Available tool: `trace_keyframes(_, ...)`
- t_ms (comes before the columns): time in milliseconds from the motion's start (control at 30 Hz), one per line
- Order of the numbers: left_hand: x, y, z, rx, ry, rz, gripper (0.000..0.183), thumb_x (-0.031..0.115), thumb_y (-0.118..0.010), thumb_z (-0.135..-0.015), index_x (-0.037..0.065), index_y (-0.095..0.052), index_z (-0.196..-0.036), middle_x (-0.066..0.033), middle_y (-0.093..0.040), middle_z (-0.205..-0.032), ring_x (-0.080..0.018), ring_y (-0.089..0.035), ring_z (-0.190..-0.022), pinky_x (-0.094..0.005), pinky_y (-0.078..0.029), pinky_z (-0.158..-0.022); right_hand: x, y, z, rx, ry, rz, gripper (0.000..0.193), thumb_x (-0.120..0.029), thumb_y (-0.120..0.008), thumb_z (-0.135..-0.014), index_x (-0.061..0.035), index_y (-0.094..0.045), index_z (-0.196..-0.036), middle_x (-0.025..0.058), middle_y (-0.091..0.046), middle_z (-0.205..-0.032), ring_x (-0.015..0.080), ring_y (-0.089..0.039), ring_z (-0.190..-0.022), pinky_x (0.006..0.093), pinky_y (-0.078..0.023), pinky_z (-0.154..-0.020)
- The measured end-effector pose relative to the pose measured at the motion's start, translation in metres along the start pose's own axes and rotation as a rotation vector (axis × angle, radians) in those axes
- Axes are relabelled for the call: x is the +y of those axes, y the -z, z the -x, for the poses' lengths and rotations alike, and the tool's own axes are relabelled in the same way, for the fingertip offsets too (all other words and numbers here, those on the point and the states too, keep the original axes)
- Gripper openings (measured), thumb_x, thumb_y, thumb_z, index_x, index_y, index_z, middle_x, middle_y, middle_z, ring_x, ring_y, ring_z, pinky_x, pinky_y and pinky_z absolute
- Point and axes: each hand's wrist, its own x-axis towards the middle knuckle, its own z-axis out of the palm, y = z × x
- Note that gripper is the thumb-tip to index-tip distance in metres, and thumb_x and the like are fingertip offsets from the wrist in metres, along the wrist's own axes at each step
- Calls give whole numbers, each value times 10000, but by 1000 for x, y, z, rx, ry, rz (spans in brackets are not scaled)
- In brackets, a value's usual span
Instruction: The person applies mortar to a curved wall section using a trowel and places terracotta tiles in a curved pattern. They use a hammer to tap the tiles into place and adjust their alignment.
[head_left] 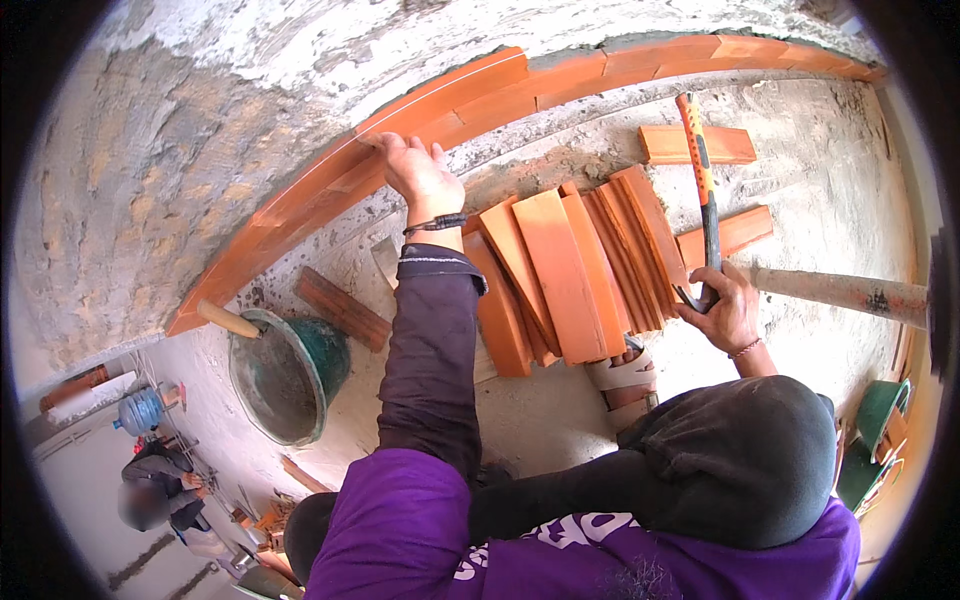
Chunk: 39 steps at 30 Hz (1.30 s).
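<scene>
My left hand (428, 185) reaches forward, fingers stretched out and resting against a low wall of orange bricks (485, 115). A thin white string (440, 88) runs along the wall's upper course. In my right hand (732, 308) is a hammer (700, 170), gripped close to its dark metal head. Its orange and black handle points away from me. Between my hands lies a pile of flat orange bricks (570, 275). My foot, in a light-coloured sandal (630, 372), shows at the pile's near edge.
A green bucket (335, 350) of grey mortar stands left, a wooden handle (228, 318) at its rim. Loose bricks (700, 146) lie on the floor; a pole (840, 290) extends in from the right. Green containers (882, 415) sit lower right. Another person (170, 490) is at lower left.
</scene>
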Motion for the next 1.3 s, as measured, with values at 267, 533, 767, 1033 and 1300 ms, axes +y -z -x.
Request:
trace_keyframes(267, 2, -4, -20, 58, 38, -73, 773, 498, -417, -999, 116, -54, -1564, -90, -101, -1628, -204, -124, -1495, -433, -118, -1191, 44, -2, 3, 39, -87, 65, 412, -208, -899, -579, -117, -677, -913, 37, -555, -724, 205, -595, -633, 367, -484, -597)
trace_keyframes(533, -3, -5, -26, 143, -17, -75, 679, 421, -416, -1010, 48, -172, -1522, -148, -100, -1612, -227, -65, -1507, -455, -119, -1199, 64, -9, 10, 83, -155, 74, 435, -240, -911, -589, -120, -677, -936, 32, -548, -746, 196, -587, -641, 367, -490, -609)
trace_keyframes(767, 4, -1, -28, 213, -10, -154, 630, 437, -351, -1027, 111, -171, -1536, -69, -177, -1606, -225, -210, -1462, -434, -178, -1174, 79, -18, 15, 79, -220, 42, 460, -280, -919, -577, -119, -684, -939, 43, -568, -777, 208, -602, -664, 369, -493, -631)
trace_keyframes(1033, -1, 2, -25, 82, -60, -236, 652, 439, -416, -1016, 89, -207, -1525, -89, -138, -1618, -216, -120, -1493, -453, -93, -1194, 87, -21, 13, 60, -191, 57, 513, -351, -911, -593, -103, -675, -974, 61, -565, -787, 223, -597, -676, 377, -492, -634)
trace_keyframes(1300, -24, -21, 9, 1, -34, -177, 700, 464, -445, -1015, 56, -214, -1535, -127, -194, -1614, -259, -218, -1478, -410, -169, -1182, 88, -24, 12, 61, -155, 94, 491, -305, -905, -605, -89, -674, -980, 96, -588, -839, 284, -621, -753, 415, -511, -681)
